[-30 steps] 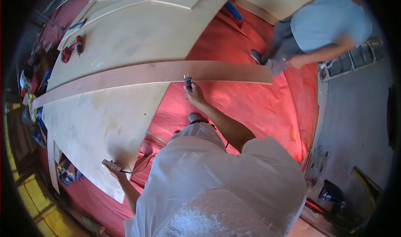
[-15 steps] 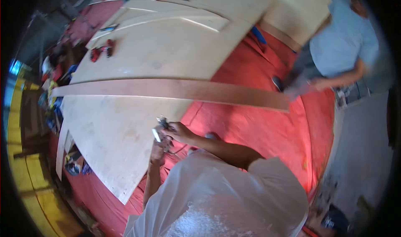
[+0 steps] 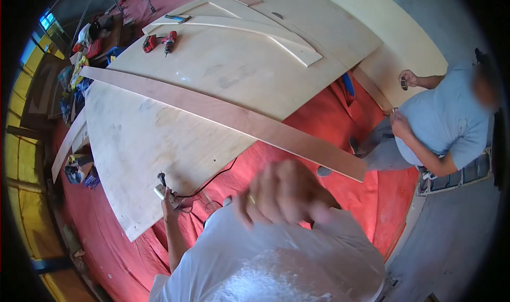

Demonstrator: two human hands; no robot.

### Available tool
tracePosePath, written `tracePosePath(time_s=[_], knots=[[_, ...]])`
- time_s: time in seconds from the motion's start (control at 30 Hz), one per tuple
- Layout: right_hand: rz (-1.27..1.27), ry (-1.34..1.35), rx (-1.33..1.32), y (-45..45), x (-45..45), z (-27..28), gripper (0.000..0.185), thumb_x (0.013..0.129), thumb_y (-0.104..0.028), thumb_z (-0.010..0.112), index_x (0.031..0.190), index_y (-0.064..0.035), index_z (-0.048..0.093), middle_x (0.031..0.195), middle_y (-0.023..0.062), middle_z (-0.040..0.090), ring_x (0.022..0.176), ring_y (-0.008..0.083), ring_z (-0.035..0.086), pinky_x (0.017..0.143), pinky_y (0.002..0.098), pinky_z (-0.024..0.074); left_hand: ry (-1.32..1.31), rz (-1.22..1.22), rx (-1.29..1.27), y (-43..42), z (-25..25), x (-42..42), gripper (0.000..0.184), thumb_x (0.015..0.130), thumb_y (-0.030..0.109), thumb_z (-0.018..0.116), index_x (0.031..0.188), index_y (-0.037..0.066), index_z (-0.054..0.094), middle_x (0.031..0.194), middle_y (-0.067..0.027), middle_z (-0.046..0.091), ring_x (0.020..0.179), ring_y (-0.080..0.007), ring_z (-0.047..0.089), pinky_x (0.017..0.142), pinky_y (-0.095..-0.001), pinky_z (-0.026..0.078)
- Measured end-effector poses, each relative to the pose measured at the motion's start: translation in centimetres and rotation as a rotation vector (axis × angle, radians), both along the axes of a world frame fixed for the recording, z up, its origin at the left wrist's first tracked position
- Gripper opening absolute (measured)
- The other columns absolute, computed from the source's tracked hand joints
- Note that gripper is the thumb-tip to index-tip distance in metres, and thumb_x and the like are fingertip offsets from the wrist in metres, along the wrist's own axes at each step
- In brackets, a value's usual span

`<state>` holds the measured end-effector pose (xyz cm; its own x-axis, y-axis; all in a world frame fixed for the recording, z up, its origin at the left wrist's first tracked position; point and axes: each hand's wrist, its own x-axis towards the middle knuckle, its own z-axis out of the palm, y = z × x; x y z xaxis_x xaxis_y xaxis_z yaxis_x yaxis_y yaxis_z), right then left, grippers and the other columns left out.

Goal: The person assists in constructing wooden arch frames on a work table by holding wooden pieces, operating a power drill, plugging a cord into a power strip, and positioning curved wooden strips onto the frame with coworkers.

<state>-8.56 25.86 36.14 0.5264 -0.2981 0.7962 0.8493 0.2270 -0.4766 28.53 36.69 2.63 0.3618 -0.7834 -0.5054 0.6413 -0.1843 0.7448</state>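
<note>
My left hand point(image 3: 169, 203) is wrapped round a white power strip point(image 3: 160, 192) near the lower edge of the plywood sheet point(image 3: 138, 142). A black plug point(image 3: 161, 178) stands up beside the strip at my fingers, and a dark cord point(image 3: 215, 174) runs off to the right. Close to the camera, in front of my shirt, my right hand point(image 3: 284, 193) is smeared by motion with its fingers bent. Whether it holds anything cannot be made out. Across the plywood lies a long thin board point(image 3: 228, 113), its right end over the red sheet.
A red drill point(image 3: 169, 42), a red battery-like piece point(image 3: 150, 43) and pliers point(image 3: 178, 18) lie on the plywood near narrow wooden strips point(image 3: 239, 26). At right a co-worker point(image 3: 441, 121) stands on the red floor sheet point(image 3: 319, 113), a small object in one hand.
My right hand has left the plug and power strip and come up near the camera. The long board now slants down to the right. The co-worker has raised a hand.
</note>
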Motion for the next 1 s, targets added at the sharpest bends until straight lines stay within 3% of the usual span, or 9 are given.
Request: tracePosePath(time_s=[0.07,0.2,0.27,0.43,0.67,0.77,0.83,0.93,1.0], knots=[[0.211,-0.239,-0.159,0.4,1.2,3.7,0.055,0.093,-0.052,0.050,0.056,-0.0112,0.043,0.051,0.0000,0.036,0.041,0.0153,0.035,0.072,0.0394,0.0420,0.133,0.004,-0.086,0.8,-0.9,0.2,0.022,0.090,0.033,0.063,0.089,0.013,0.055,0.070,-0.0027,0.057,0.051,-0.0111,0.048,0.048,-0.0256,0.041],[0.403,-0.310,-0.093,1.2,2.6,4.9,0.056,0.089,-0.055,0.055,0.056,-0.0120,0.042,0.050,-0.0012,0.031,0.039,0.0159,0.030,0.066,0.0378,0.0386,0.069,-0.048,-0.029,0.7,-1.0,0.8,0.023,0.090,0.036,0.061,0.089,0.013,0.057,0.069,-0.0029,0.059,0.050,-0.0120,0.049,0.048,-0.0272,0.043],[0.439,-0.394,-0.097,1.2,3.5,4.0,0.054,0.081,-0.057,0.065,0.058,-0.0127,0.046,0.052,-0.0028,0.037,0.041,0.0157,0.032,0.059,0.0352,0.0351,0.078,-0.020,0.007,0.8,-1.5,1.0,0.024,0.090,0.037,0.061,0.088,0.013,0.057,0.069,-0.0030,0.059,0.049,-0.0122,0.049,0.048,-0.0271,0.042],[0.439,-0.413,-0.022,1.7,3.4,4.1,0.055,0.080,-0.060,0.065,0.058,-0.0134,0.045,0.051,-0.0030,0.034,0.040,0.0158,0.029,0.052,0.0340,0.0237,0.068,-0.036,0.010,0.7,-1.4,1.0,0.026,0.090,0.039,0.061,0.087,0.013,0.056,0.068,-0.0032,0.058,0.048,-0.0128,0.048,0.046,-0.0271,0.041],[0.487,-0.342,0.058,2.3,2.2,3.0,0.055,0.082,-0.054,0.067,0.057,-0.0117,0.043,0.051,-0.0001,0.039,0.042,0.0162,0.035,0.051,0.0346,0.0284,-0.026,-0.145,0.006,0.4,-0.6,1.0,0.031,0.091,0.042,0.057,0.082,0.013,0.056,0.070,-0.0028,0.057,0.048,-0.0127,0.048,0.045,-0.0269,0.040],[-0.178,0.248,0.179,0.9,2.1,-1.6,0.043,0.084,-0.040,0.067,0.061,-0.0075,0.050,0.056,0.0011,0.045,0.052,0.0121,0.042,0.053,0.0310,0.0349,-0.102,-0.171,0.014,0.8,-0.5,1.1,0.032,0.092,0.042,0.056,0.081,0.012,0.056,0.069,-0.0029,0.057,0.048,-0.0122,0.048,0.045,-0.0268,0.040],[-0.397,0.818,0.206,-0.9,2.3,-7.5,0.030,0.086,-0.028,0.066,0.069,-0.0042,0.057,0.061,0.0015,0.050,0.060,0.0090,0.046,0.055,0.0281,0.0390,-0.070,-0.104,0.013,0.4,-0.3,0.5,0.032,0.092,0.041,0.056,0.081,0.011,0.057,0.068,-0.0030,0.057,0.049,-0.0118,0.049,0.045,-0.0266,0.040],[-0.858,1.158,0.112,-1.5,2.6,-22.9,0.025,0.086,-0.026,0.065,0.080,-0.0028,0.060,0.062,0.0022,0.051,0.060,0.0110,0.047,0.056,0.0304,0.0413,-0.016,-0.144,0.004,0.5,-1.1,1.3,0.033,0.092,0.041,0.055,0.081,0.010,0.057,0.068,-0.0030,0.057,0.049,-0.0117,0.049,0.046,-0.0266,0.041],[-1.066,1.383,0.288,-0.2,-0.8,-28.9,0.026,0.085,-0.026,0.066,0.082,-0.0012,0.060,0.062,0.0047,0.052,0.059,0.0137,0.049,0.058,0.0320,0.0435,-0.007,-0.132,0.001,0.4,-0.6,0.8,0.033,0.094,0.040,0.053,0.081,0.010,0.057,0.069,-0.0034,0.057,0.050,-0.0119,0.049,0.047,-0.0276,0.043]])
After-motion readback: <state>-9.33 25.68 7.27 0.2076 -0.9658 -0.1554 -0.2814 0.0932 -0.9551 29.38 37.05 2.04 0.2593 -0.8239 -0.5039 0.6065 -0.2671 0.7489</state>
